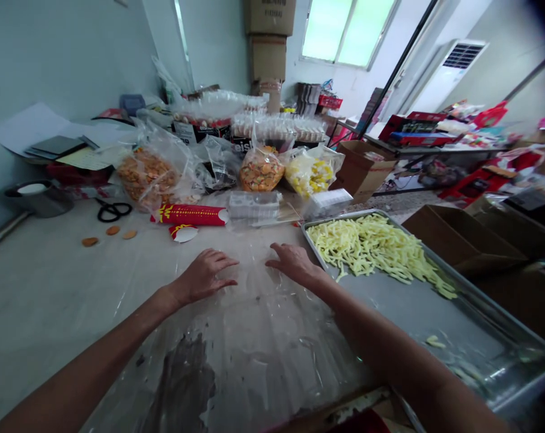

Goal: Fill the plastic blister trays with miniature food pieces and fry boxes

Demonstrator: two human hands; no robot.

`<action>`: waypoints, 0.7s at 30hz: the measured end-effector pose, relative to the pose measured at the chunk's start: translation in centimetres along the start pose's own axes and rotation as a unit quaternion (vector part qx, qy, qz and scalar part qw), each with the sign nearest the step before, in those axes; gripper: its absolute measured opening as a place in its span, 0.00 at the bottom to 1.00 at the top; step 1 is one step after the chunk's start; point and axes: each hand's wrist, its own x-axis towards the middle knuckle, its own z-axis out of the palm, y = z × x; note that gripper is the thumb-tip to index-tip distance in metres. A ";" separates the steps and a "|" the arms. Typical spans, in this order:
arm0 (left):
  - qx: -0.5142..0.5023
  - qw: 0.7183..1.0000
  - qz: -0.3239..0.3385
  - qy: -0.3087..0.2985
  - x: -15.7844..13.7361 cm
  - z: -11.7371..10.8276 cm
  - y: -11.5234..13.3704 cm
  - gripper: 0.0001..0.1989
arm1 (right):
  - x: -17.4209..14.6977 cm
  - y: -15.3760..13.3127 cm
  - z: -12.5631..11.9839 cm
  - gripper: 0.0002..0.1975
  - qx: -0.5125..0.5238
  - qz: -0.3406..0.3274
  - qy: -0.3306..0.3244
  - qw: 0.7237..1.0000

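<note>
Both of my hands hover at or just above the plastic-covered table (249, 325), fingers apart and pointing towards each other. My left hand (205, 275) is open with nothing in it. My right hand (294, 263), open too, is close to the near-left rim of a metal tray (389, 313). Pale yellow pieces shaped like French fries (371, 243) are heaped at the tray's far side. Beyond my hands lie a stack of red and yellow fry cartons (191, 214), one more carton (182, 233) and a clear plastic box (254, 206).
Bags of orange pieces (148, 174) (262, 171) and a bag of yellow and white pieces (312, 174) line the back. Black scissors (113, 210), a tape roll (40, 198) and a few orange discs (112, 230) sit at left. Cardboard boxes (461, 237) stand beyond the tray.
</note>
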 end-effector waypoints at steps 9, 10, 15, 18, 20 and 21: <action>0.009 0.998 0.005 -0.064 2.8 -1.2 -0.2 0.14 | 5.5 2.9 -4.7 0.24 0.030 -0.046 0.019 0.998; 0.007 0.997 0.003 -0.074 3.0 -1.5 -0.1 0.14 | 7.1 3.1 -5.4 0.24 0.034 -0.058 0.038 0.997; -0.010 0.997 -0.013 -0.081 3.6 -3.2 0.3 0.13 | 17.8 3.1 -6.2 0.61 -0.042 -0.145 0.096 0.984; -0.063 0.996 -0.059 -0.035 3.7 -3.5 -0.3 0.11 | 22.6 3.1 -4.5 0.70 -0.074 -0.146 0.030 0.986; -0.131 0.981 -0.138 0.049 4.1 -3.1 -1.1 0.11 | 23.8 3.1 -3.5 0.68 -0.076 -0.140 0.024 0.987; -0.173 0.960 -0.193 0.105 4.4 -2.8 -1.6 0.12 | 23.8 3.1 -3.3 0.66 -0.071 -0.133 0.038 0.988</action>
